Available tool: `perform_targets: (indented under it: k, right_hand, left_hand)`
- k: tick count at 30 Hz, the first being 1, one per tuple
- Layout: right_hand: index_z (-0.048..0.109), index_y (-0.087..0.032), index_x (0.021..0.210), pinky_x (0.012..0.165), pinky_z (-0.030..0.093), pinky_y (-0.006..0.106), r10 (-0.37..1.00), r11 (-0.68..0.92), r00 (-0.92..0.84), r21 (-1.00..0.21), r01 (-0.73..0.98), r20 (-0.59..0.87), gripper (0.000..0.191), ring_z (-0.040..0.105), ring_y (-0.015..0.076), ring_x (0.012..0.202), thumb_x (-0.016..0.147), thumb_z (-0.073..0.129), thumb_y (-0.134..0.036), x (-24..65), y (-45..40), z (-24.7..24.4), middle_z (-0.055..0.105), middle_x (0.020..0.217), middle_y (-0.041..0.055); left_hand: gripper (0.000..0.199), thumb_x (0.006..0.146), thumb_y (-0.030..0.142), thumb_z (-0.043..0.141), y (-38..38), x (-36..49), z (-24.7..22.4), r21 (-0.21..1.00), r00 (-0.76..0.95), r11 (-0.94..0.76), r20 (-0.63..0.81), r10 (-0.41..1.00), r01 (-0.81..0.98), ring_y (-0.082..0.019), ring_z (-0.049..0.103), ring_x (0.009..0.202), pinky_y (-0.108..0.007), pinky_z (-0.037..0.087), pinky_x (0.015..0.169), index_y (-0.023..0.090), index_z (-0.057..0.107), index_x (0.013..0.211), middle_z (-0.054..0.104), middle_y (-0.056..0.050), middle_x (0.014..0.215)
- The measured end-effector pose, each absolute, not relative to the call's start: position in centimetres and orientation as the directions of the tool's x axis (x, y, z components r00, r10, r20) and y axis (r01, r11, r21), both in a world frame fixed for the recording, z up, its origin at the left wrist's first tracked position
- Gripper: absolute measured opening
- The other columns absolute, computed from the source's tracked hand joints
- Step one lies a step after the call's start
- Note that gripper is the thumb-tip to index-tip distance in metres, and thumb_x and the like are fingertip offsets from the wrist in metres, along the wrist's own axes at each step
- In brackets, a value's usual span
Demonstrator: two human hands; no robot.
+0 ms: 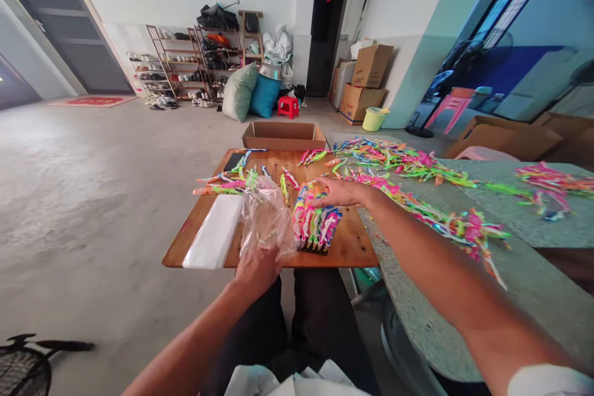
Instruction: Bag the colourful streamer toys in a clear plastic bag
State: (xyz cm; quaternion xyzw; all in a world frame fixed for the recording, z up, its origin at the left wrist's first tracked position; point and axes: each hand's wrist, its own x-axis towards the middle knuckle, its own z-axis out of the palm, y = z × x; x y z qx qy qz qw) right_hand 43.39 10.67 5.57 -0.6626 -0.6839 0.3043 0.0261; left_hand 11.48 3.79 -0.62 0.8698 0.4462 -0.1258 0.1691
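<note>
Gripping the mouth of a clear plastic bag [265, 219], the left hand [256, 269] sits at the near edge of the wooden worktop [357, 241], fingers closed on the crumpled film so that the bag stands up off the board. Just left of it lies a flat stack of white bags [214, 235], touching the near edge. The right hand [336, 192] reaches across from the right and rests palm down, fingers spread and loosely curled, on the far end of a neat bundle of multicoloured strips [315, 223]; whether it actually pinches any of them cannot be told. That bundle lies just beside the bag, on its right, with dark ends pointing toward the person. More loose strips [232, 182] are scattered over the far part of the board, and a long heap of them [417, 167] spreads over the grey stone table [533, 284] adjoining on the right. An open cardboard box [284, 135] stands beyond the board's far edge on the floor.
</note>
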Motion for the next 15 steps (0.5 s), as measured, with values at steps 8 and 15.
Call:
perform_targets:
  k: [8,15]
  right_hand:
    - [0.072,-0.019,0.102,0.072,0.044,0.027,0.893,-0.056,-0.189,-0.518,0.854,-0.408,0.057,0.063,0.0207,0.085,0.074,0.071,-0.068,44.7,9.6,4.6,0.072,0.096,0.0054]
    - [0.060,-0.019,0.078,0.059,0.027,0.026,0.909,-0.171,-0.088,-0.557,0.813,-0.408,0.051,0.045,0.0119,0.063,0.080,0.061,-0.070,45.0,5.9,5.3,0.052,0.067,-0.0042]
  left_hand:
    - [0.059,0.088,0.056,0.061,3.8,16.0,-4.0,0.332,0.438,-0.312,-0.440,0.784,0.890,-0.038,0.069,0.107,-0.044,0.051,0.088,0.015,0.055,0.131,0.072,-0.021,0.112]
    - [0.066,0.078,0.048,0.074,5.2,17.9,-6.1,0.674,0.495,-0.102,-0.424,0.759,0.732,-0.025,0.067,0.092,-0.032,0.045,0.078,0.023,0.053,0.136,0.073,-0.006,0.103]
